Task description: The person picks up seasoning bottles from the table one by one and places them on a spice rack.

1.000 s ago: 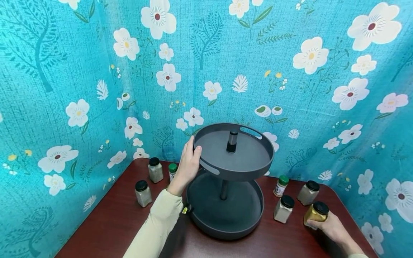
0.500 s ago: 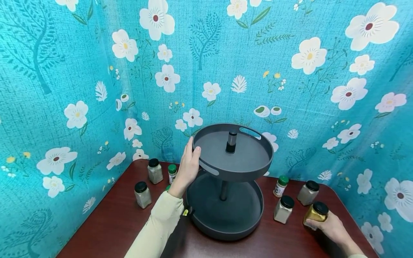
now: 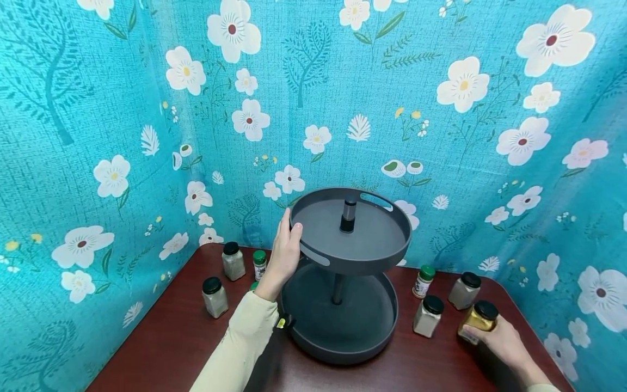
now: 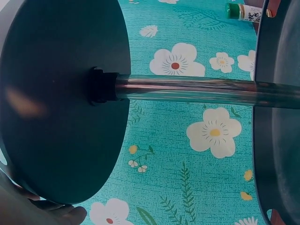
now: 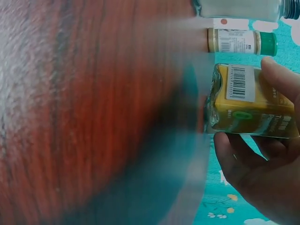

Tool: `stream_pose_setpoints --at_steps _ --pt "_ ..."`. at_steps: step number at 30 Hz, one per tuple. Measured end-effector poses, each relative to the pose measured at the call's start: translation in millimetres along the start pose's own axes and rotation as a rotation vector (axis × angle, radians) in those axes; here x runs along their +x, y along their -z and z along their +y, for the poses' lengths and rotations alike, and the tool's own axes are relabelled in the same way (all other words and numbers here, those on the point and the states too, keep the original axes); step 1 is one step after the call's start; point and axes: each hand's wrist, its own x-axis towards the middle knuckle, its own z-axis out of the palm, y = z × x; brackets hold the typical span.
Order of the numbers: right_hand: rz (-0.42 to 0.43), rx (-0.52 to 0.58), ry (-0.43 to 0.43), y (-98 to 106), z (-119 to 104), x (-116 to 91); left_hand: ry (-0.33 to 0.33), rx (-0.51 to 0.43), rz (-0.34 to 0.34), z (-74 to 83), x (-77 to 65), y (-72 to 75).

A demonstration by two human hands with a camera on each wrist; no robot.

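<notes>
My left hand [image 3: 281, 253] holds the left rim of the upper tier [image 3: 362, 245] of a dark grey two-tier round tray, thumb at the rim. In the left wrist view, fingertips [image 4: 70, 214] show at the underside of that tier, beside the central metal post [image 4: 187, 89]. Below spreads the lower tier [image 3: 343, 321], with nothing on it. At the right, my right hand [image 3: 504, 340] grips a black-lidded spice jar [image 3: 477, 321] of yellow powder. The right wrist view shows its barcode label [image 5: 240, 83], thumb on one side, fingers on the other, its base close over the tabletop.
Near the held jar stand two black-lidded jars [image 3: 428, 317] and a green-capped spice bottle [image 3: 423, 282]. Left of the tray are more black-lidded jars [image 3: 215, 298] and a green-capped bottle [image 3: 259, 265]. A blue floral curtain [image 3: 313, 109] encloses the dark red table [image 3: 161, 337].
The held jar's lid has risen slightly in the right hand. My left hand keeps its place on the upper tier. The head view has shifted a little.
</notes>
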Motion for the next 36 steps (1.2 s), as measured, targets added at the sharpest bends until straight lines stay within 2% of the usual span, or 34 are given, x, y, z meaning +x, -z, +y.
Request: stream_pose_setpoints --at_steps 6,17,36 --pt "0.017 -0.025 0.033 3 -10 -1 -0.004 0.006 0.006 -1.6 0.4 0.4" --pt "0.060 -0.045 0.046 7 -28 -8 0.000 0.018 0.011 0.1 -0.5 1.7" --pt "0.192 0.016 0.059 19 -63 -27 -0.004 0.023 0.010 -1.5 -0.6 2.0"
